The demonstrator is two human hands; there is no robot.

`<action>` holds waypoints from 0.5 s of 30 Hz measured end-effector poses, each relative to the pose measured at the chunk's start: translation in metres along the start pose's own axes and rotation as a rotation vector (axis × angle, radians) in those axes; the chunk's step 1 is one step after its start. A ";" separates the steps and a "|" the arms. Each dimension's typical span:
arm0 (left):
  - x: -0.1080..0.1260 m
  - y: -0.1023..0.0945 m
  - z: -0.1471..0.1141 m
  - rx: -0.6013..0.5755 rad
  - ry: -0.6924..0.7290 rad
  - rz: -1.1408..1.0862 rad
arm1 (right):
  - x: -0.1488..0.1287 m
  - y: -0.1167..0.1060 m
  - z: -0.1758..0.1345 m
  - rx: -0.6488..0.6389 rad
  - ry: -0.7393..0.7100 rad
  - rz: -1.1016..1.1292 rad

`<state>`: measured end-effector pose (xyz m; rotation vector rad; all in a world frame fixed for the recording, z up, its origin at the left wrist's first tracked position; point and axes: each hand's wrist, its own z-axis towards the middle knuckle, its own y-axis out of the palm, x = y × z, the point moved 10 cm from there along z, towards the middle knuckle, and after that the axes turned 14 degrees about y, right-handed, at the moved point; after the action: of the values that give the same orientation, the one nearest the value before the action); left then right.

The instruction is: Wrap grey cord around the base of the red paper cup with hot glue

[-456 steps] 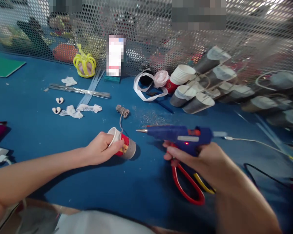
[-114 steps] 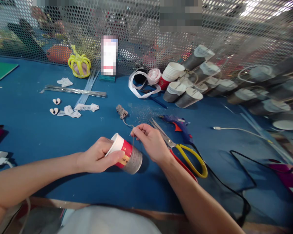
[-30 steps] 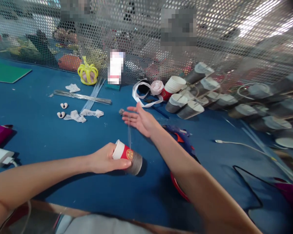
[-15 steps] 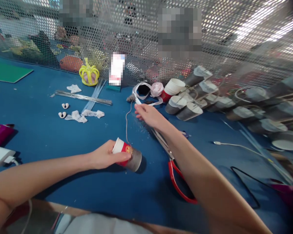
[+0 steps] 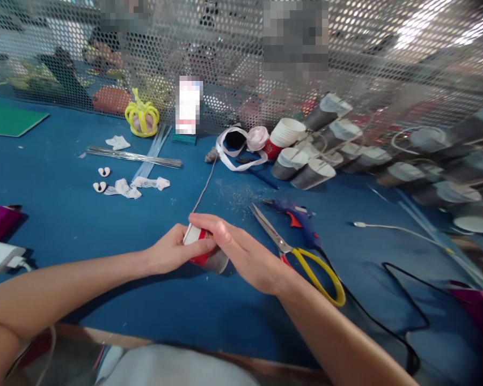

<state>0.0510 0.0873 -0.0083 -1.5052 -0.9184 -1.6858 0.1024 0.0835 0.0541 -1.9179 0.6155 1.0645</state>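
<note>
A red and white paper cup [image 5: 196, 235] lies tilted in my left hand [image 5: 169, 249], with the thumb along its near side. Grey material, apparently wound yarn, covers its lower part. My right hand [image 5: 245, 252] is closed over the far side and base of this cup, its fingertips reaching towards the rim. A strand of grey yarn [image 5: 205, 187] runs from a small grey bundle [image 5: 211, 155] to those fingertips; its end at the cup is hidden. Large scissors [image 5: 282, 245] with red and yellow handles lie beside my right hand, the blades apart.
A blue glue gun [image 5: 300, 217] and its black cable [image 5: 370, 316] lie right of the scissors. Paper cups [image 5: 314, 172] crowd the back right. Wire rods [image 5: 134, 156], lace pieces [image 5: 124, 187] and a yellow crown-shaped piece [image 5: 142, 115] are at the left. Perforated metal mesh [image 5: 225, 64] rises behind.
My right hand has come back towards me from near the grey bundle and now rests on the cup. The yarn is straighter and slants left. The glue gun and yellow scissor handle are now uncovered.
</note>
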 end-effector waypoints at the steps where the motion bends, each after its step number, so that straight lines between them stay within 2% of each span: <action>1: 0.000 -0.001 0.001 0.009 0.004 0.009 | -0.002 0.001 -0.001 -0.005 -0.011 0.013; 4: 0.001 -0.002 0.002 0.026 0.017 0.011 | -0.006 -0.008 -0.003 0.059 -0.056 0.037; 7: 0.000 -0.002 0.002 0.030 0.006 0.000 | -0.001 -0.034 -0.007 0.291 -0.048 -0.048; 9: 0.000 -0.001 0.001 0.017 0.002 0.004 | 0.006 -0.040 -0.008 0.353 -0.002 -0.130; 11: 0.001 0.000 0.001 0.002 0.010 0.027 | 0.010 -0.030 -0.005 0.272 0.012 -0.155; 15: 0.002 -0.001 0.002 0.002 0.020 0.079 | 0.001 -0.007 -0.006 0.095 -0.069 -0.077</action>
<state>0.0513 0.0892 -0.0062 -1.5015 -0.8392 -1.6401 0.1103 0.0821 0.0575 -1.8010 0.5395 1.0297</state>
